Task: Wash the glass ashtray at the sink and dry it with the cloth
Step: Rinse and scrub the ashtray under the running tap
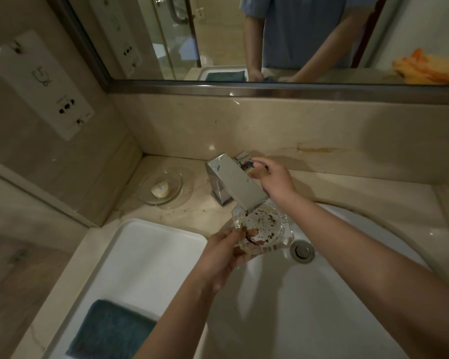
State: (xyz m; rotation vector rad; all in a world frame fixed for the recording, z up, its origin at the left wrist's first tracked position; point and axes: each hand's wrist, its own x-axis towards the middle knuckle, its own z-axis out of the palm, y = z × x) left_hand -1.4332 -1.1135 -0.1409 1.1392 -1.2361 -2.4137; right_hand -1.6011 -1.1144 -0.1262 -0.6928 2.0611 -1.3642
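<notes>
My left hand [224,251] pinches the dirty ashtray [261,228] by its rim, right under the faucet [235,181] over the sink [322,294]; my right hand [271,178] curls on the handle [244,159] for water.

No words, brand names or numbers can be read anywhere in this view. The white wall panel [40,85], up and well to the left of the left hand [224,251], bears a faint hairdryer-like outline symbol and a small printed mark above its dark sockets, too blurred to make out. A tiny mark at the panel's lower corner is equally illegible. The chrome tap [235,181], touched by the right hand [272,178], shows no readable marking.
</notes>
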